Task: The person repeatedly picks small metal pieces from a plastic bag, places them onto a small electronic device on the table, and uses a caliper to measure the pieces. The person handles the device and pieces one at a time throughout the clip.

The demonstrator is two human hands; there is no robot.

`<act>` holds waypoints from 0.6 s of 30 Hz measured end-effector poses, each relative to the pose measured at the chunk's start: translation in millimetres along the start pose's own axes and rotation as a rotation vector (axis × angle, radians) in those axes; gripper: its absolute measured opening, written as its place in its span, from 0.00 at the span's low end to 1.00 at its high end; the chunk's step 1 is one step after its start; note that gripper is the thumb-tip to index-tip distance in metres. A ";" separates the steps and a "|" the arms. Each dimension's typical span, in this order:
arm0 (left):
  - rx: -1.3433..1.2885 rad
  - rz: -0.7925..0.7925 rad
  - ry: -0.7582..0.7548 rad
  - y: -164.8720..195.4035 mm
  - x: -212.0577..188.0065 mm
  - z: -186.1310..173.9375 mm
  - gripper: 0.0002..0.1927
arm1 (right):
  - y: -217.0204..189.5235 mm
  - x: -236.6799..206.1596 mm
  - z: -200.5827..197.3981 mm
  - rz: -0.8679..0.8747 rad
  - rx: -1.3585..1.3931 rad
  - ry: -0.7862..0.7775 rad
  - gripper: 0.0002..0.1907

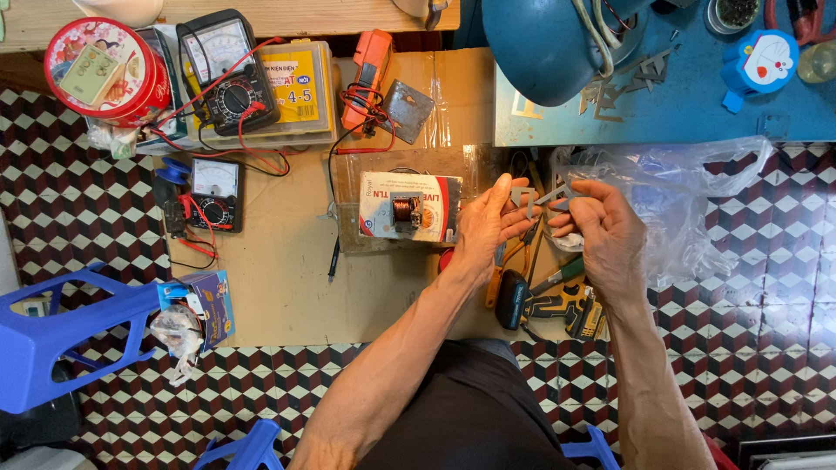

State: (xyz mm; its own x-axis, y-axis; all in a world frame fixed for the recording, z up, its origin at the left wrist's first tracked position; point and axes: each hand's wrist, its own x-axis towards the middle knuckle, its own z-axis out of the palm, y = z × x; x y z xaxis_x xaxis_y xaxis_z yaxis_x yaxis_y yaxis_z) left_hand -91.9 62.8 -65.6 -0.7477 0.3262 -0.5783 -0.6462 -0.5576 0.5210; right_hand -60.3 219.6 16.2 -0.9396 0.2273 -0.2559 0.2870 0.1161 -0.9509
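My left hand [484, 228] pinches a small grey metal plate [522, 198] between thumb and fingers. My right hand [603, 228] holds another thin grey metal piece [557, 196] by its fingertips, close beside the first; the two pieces nearly touch. Both hands hover over a cardboard sheet [287, 261] on the tiled floor. Just left of my left hand lies a small copper wire coil [404, 211] on a printed card. Under my hands lie pliers with orange handles [501, 270] and a black and yellow tool [557, 305].
Two analogue multimeters [228, 74] [209, 193] with red leads sit at left, a yellow parts box [300, 87] and a red round tin [104, 70] behind. A blue table [679, 96] with metal pieces and a clear plastic bag [688, 200] are at right. A blue stool [61, 335] stands left.
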 end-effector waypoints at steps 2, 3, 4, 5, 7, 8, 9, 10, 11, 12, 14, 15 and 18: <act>0.036 -0.023 -0.032 1.1 -0.9 -1.5 0.30 | 4.0 3.3 1.5 0.036 -0.021 0.000 0.12; 0.043 -0.030 -0.048 1.9 -1.5 -1.9 0.29 | 5.6 4.1 2.1 0.049 -0.007 -0.007 0.11; 0.050 -0.038 -0.064 2.5 -2.9 -2.3 0.28 | 7.0 4.7 2.4 0.062 0.007 -0.014 0.11; 0.037 -0.047 -0.088 3.0 -5.1 -3.1 0.27 | 8.3 4.9 2.7 0.075 0.021 -0.020 0.10; 0.010 -0.065 -0.139 5.0 -8.9 -5.0 0.26 | 9.7 5.4 2.9 0.117 0.061 -0.011 0.10; 0.011 -0.072 -0.148 6.0 -10.6 -5.7 0.26 | 10.2 5.0 3.1 0.138 0.081 -0.007 0.10; 0.012 -0.080 -0.157 7.1 -12.1 -6.2 0.26 | 10.2 4.4 3.0 0.123 0.105 0.017 0.10; 0.014 -0.088 -0.167 8.3 -13.0 -5.9 0.27 | 9.7 3.7 2.8 0.107 0.129 0.042 0.10; 0.049 -0.069 -0.135 9.5 -13.0 -4.0 0.25 | 8.8 3.0 2.5 0.090 0.153 0.067 0.10; 0.085 -0.051 -0.103 10.5 -12.6 -0.8 0.24 | 7.4 2.0 2.0 0.042 0.063 0.086 0.10; 0.248 0.042 -0.023 12.1 -14.2 7.7 0.22 | 2.9 0.2 0.7 -0.055 -0.119 0.126 0.11; 0.376 0.119 0.025 12.0 -17.3 13.0 0.20 | 0.3 -0.3 0.5 -0.024 -0.218 0.117 0.12; 0.822 0.498 0.063 15.1 -32.5 20.9 0.17 | -5.5 -2.9 7.9 0.060 -0.327 0.099 0.12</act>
State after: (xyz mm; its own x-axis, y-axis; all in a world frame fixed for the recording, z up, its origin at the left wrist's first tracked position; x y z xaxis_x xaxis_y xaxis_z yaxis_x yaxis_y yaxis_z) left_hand -80.5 59.7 -25.8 -0.9711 0.1415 -0.1922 -0.1797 0.0961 0.9790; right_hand -60.6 210.6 20.8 -0.9011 0.3342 -0.2763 0.4010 0.3997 -0.8243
